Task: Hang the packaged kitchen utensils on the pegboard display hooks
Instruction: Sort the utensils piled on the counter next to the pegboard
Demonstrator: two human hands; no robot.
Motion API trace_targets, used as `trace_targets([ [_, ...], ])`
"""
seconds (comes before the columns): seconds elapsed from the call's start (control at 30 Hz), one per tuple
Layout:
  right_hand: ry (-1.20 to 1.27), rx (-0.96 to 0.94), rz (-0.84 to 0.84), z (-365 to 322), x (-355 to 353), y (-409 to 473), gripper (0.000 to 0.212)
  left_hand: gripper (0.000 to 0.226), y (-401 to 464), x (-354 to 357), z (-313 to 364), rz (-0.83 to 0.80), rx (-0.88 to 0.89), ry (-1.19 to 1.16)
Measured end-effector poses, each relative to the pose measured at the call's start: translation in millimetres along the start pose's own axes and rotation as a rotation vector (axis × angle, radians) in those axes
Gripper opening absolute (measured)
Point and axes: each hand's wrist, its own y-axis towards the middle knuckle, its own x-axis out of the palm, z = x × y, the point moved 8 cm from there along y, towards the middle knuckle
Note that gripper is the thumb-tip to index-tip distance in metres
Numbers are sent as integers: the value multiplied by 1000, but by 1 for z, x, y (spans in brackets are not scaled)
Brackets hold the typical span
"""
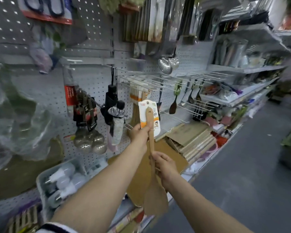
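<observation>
Mid-frame, my left hand [139, 133] is pinching the card [149, 115] on a wooden spatula [151, 140], and my right hand [164, 163] is wrapped around the handle lower down. Not hung yet, I'd say. Next I need to line the card's hole up with a hook [151, 89] just above.

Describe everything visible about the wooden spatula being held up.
The wooden spatula is pale wood with a long thin handle and a broad flat blade pointing down. A white and orange card covers its upper end. The left hand grips it by the card, the right hand lower down, before the pegboard.
</observation>
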Motion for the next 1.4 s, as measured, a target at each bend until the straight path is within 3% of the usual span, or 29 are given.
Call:
trace_targets([
  [0.37, 84, 8, -30, -38, -57, 114, 12, 19, 90, 99, -20, 23, -31, 7],
  [0.63, 32, 81, -217, -52, -75, 190, 14, 14, 131, 121, -30, 200, 19, -28],
  [0.73, 9, 103, -293, -56, -79, 213, 15, 27, 141, 124, -34, 279, 40, -59],
  [0.83, -27, 114, -375, -59, -79, 230, 10, 22, 145, 124, -35, 362, 60, -58],
  [0.93, -65, 140, -436, -59, -74, 242, 10, 40, 148, 123, -34, 411, 72, -50],
  [1.07, -76, 176, -485, -57, -64, 257, 10, 13, 156, 123, -30, 445, 68, -72],
  [1.4, -70, 201, -519, -56, -8, 318, 12, 11, 215, 97, -7, 510, 109, -56],
])
